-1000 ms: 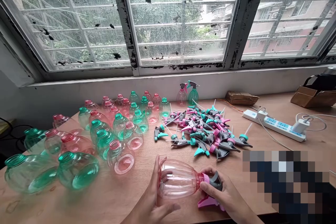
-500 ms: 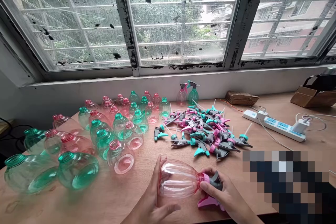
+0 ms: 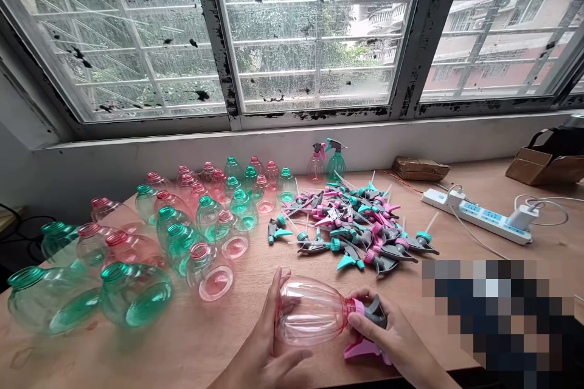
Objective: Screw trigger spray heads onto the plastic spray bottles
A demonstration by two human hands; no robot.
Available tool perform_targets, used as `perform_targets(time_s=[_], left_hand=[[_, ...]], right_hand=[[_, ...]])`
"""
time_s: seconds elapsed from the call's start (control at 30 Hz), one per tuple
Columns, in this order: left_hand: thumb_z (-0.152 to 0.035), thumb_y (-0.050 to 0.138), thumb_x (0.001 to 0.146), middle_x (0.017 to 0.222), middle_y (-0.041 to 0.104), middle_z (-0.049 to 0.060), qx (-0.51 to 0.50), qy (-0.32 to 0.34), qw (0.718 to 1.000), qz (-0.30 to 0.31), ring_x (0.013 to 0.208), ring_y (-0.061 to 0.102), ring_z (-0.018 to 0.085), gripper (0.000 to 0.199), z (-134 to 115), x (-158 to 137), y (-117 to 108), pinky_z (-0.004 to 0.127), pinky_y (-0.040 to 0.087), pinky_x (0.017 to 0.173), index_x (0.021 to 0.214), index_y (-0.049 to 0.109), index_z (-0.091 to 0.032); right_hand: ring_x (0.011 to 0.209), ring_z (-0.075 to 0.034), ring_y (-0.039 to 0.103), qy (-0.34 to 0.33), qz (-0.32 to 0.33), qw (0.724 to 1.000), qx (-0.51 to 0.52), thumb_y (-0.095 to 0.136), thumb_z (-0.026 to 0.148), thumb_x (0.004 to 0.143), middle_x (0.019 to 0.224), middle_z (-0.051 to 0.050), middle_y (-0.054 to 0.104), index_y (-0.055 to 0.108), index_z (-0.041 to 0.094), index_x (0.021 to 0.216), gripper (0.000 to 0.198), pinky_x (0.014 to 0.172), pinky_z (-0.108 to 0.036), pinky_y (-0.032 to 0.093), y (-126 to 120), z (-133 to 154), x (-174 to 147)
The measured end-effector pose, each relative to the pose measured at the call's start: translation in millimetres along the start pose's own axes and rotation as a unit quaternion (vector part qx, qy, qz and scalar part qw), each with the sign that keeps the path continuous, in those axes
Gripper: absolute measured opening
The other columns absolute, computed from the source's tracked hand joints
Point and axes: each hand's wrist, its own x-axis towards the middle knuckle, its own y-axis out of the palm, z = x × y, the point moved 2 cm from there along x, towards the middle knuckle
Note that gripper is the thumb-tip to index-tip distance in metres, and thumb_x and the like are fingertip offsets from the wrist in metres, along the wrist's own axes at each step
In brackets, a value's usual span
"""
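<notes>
A clear pink spray bottle [image 3: 310, 311] lies sideways between my hands, low over the wooden table. My left hand [image 3: 269, 331] cups its base, with fingers behind the bottle and the thumb held below it. At the neck, my right hand [image 3: 387, 325] is closed around the grey-and-pink spray head [image 3: 365, 349], thumb and fingers pressing on the pink collar. The spray head sits against the bottle's mouth; how tightly it is screwed on cannot be seen. Beyond the hands lies a pile of loose spray heads [image 3: 353, 219] in grey, pink and teal.
Several open green and pink bottles [image 3: 137, 298] stand on the left. Two spray bottles with heads fitted [image 3: 336, 164] stand by the wall. A power strip [image 3: 479, 217] with cables, a brown package [image 3: 420, 169] and a cardboard box [image 3: 542, 161] are on the right.
Almost nothing differs. Both hands keep their hold on the spray bottle, and the view has shifted very slightly.
</notes>
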Motion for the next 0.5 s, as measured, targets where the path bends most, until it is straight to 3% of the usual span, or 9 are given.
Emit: perform_targets(time_s=[0.1, 0.3, 0.5], left_hand=[[-0.049, 0.073, 0.086, 0.169, 0.012, 0.006, -0.012, 0.002, 1.0, 0.001, 0.141, 0.044, 0.036, 0.108, 0.0, -1.2, -0.1, 0.05, 0.026, 0.122, 0.157, -0.007, -0.043], [-0.05, 0.071, 0.088, 0.17, 0.008, 0.003, -0.003, 0.007, 1.0, 0.0, 0.149, 0.031, 0.035, 0.1, 2.5, -0.1, 0.4, 0.048, 0.023, 0.123, 0.158, 0.001, -0.042], [-0.049, 0.067, 0.09, 0.168, 0.015, 0.003, 0.021, 0.004, 1.0, -0.005, 0.137, 0.048, 0.031, 0.096, -1.8, 1.6, 1.1, 0.047, 0.034, 0.118, 0.155, -0.003, -0.048]], right_hand=[[0.059, -0.016, 0.062, 0.0, 0.0, 1.0, 0.001, 0.08, 0.048, 0.078, 0.065, 0.002, 0.07, 0.067, 0.017, 0.092, 0.036, 0.057, -0.026, 0.048, 0.1, 0.4, -0.2], [0.058, -0.015, 0.063, 0.0, -0.006, 1.0, 0.011, 0.081, 0.049, 0.078, 0.064, 0.002, 0.071, 0.067, 0.018, 0.092, 0.037, 0.057, -0.025, 0.049, 0.5, 0.0, -0.4], [0.059, -0.015, 0.064, -0.004, -0.009, 1.0, 0.012, 0.081, 0.048, 0.078, 0.065, 0.002, 0.071, 0.068, 0.018, 0.091, 0.035, 0.058, -0.024, 0.05, 0.9, 0.7, -0.4]])
